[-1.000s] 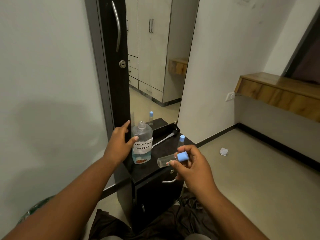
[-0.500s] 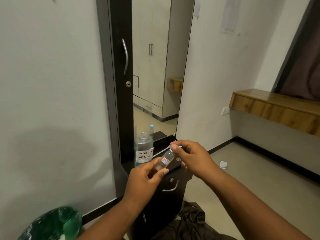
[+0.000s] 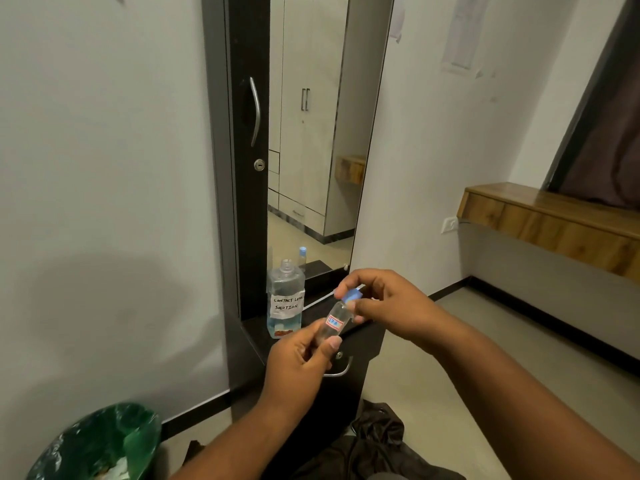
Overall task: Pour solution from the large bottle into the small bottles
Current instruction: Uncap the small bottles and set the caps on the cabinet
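A plain bedroom corner with pale walls: a tall mirror (image 3: pixel 311 140) in a dark frame stands above a low black cabinet (image 3: pixel 332 382) whose top serves as the work surface. A wooden shelf (image 3: pixel 554 220) runs along the right wall, and a bin lined with a green bag (image 3: pixel 100 445) sits at bottom left.

On the cabinet top, close to the mirror, stands the large bottle (image 3: pixel 285 299), clear, uncapped, with a handwritten label reading "Contact Lens Solution" and a little bluish liquid at the bottom.

In front of it, held in the air, is a small bottle (image 3: pixel 332 323), clear with a red and blue sticker, tilted with its blue cap (image 3: pixel 353 295) up and to the right. The left hand (image 3: pixel 298 365) is closed round the lower body of this bottle, thumb and fingers pinching it. The right hand (image 3: pixel 384 303) is closed on the cap, fingertips wrapped round it, apparently to unscrew it.

To do this step well, the left hand should keep the little bottle steady and near upright while the right turns only the cap, then keep the cap in hand or set it where it will not roll. The large bottle is open, so elbows should stay clear of it.
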